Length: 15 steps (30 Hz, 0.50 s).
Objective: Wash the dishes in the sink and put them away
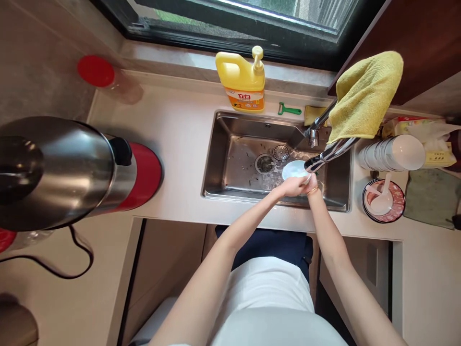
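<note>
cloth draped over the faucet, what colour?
Yellow. The cloth hangs over the faucet; clearest in the head view.

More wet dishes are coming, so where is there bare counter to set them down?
Bare: the pale counter between the steel sink and the red-based kettle. Crowded: right of the sink, with stacked white bowls and a patterned plate.

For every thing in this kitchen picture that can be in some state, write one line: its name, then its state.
small bowl: held in both hands under the faucet spout
left hand: gripping the bowl
right hand: on the bowl's edge
faucet: swung over the sink; flow cannot be told
sink: wet, drain unplugged
drain strainer: out, lying beside the drain
yellow cloth: draped over the faucet
detergent bottle: upright, pump on
stacked bowls: nested on their side
</note>
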Each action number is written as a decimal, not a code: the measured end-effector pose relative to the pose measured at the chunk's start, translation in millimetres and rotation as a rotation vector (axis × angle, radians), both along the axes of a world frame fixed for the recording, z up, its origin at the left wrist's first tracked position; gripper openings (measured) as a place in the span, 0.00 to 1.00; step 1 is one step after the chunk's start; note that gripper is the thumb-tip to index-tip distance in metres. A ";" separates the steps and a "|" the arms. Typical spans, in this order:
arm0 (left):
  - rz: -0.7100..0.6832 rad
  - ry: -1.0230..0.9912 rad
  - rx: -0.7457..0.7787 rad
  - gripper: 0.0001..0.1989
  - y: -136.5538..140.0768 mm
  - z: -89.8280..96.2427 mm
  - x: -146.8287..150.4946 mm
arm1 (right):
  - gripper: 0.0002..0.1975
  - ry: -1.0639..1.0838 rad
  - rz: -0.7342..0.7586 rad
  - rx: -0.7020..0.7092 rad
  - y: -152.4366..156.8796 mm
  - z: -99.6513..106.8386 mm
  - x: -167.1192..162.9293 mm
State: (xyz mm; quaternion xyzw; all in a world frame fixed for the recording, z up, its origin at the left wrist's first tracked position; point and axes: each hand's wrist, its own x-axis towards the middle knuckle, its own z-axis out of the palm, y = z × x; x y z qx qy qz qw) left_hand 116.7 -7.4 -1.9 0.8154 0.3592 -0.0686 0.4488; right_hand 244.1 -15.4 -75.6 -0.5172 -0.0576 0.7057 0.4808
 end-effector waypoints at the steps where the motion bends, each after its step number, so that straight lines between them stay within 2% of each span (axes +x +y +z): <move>1: -0.025 -0.014 0.014 0.24 0.1 0.7 -2.0 | 0.17 0.042 0.007 -0.014 -1.4 0.9 4.0; 3: -0.039 0.017 0.066 0.24 2.4 -1.2 -6.3 | 0.17 0.111 0.033 -0.038 -3.4 3.0 8.2; 7: 0.051 0.058 0.048 0.34 6.1 -7.2 -3.0 | 0.14 0.047 0.015 -0.066 -0.5 5.3 2.2; 12: 0.042 -0.076 0.067 0.31 -4.0 -2.8 -10.0 | 0.14 -0.030 0.003 0.003 9.3 15.4 8.4; 15: 0.189 -0.097 0.082 0.33 -0.5 -4.7 -16.3 | 0.15 -0.107 -0.001 0.053 9.3 19.7 5.5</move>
